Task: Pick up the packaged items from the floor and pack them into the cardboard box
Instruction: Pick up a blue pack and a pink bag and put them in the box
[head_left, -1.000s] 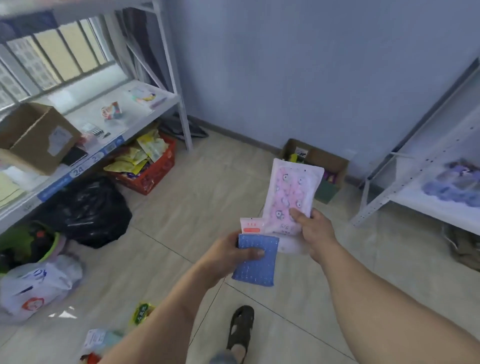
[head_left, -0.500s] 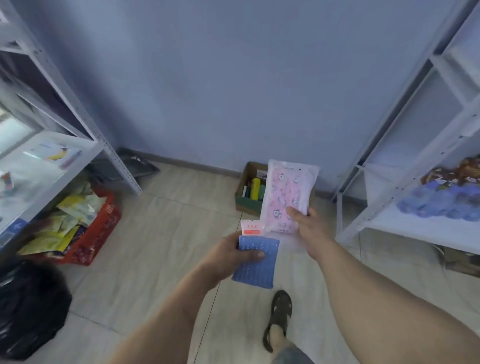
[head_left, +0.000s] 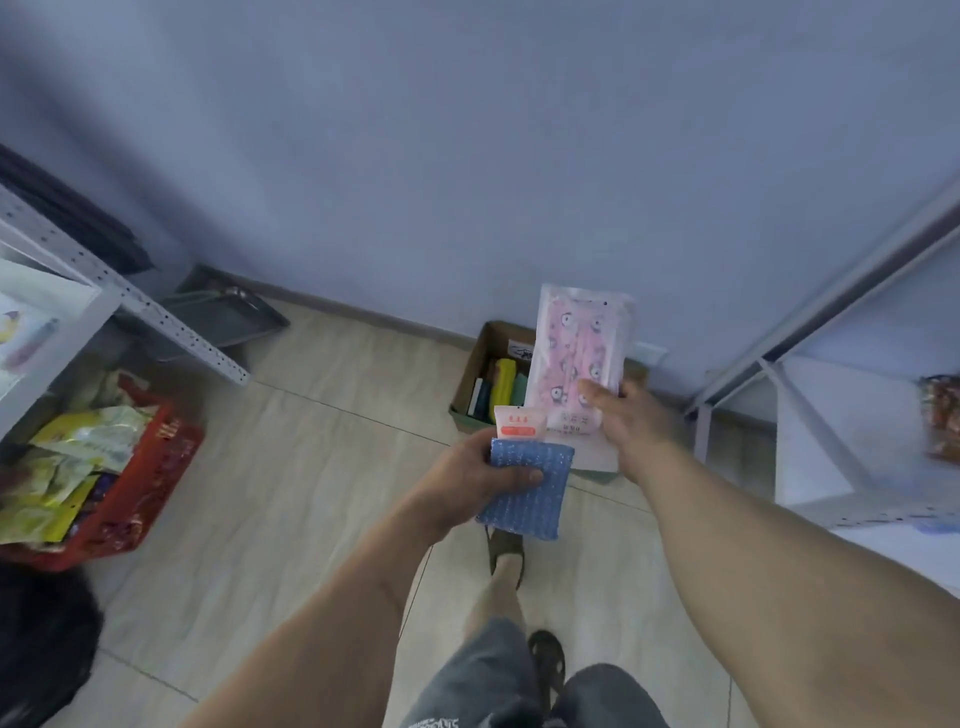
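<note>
Against the wall, cardboard box (head_left: 480, 364) already part-filled; pink pack (head_left: 579, 358) pinched in right hand (head_left: 631, 423), blue pack (head_left: 524, 488) gripped in left hand (head_left: 467, 480), neither yet packed.

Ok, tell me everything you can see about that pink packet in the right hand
The pink packet is a flat, clear plastic sleeve showing pink material printed with small dark-and-white figures, with a white printed strip at its bottom. It is held roughly upright, and the right hand pinches its lower right side. It hangs in front of the cardboard box.
</note>
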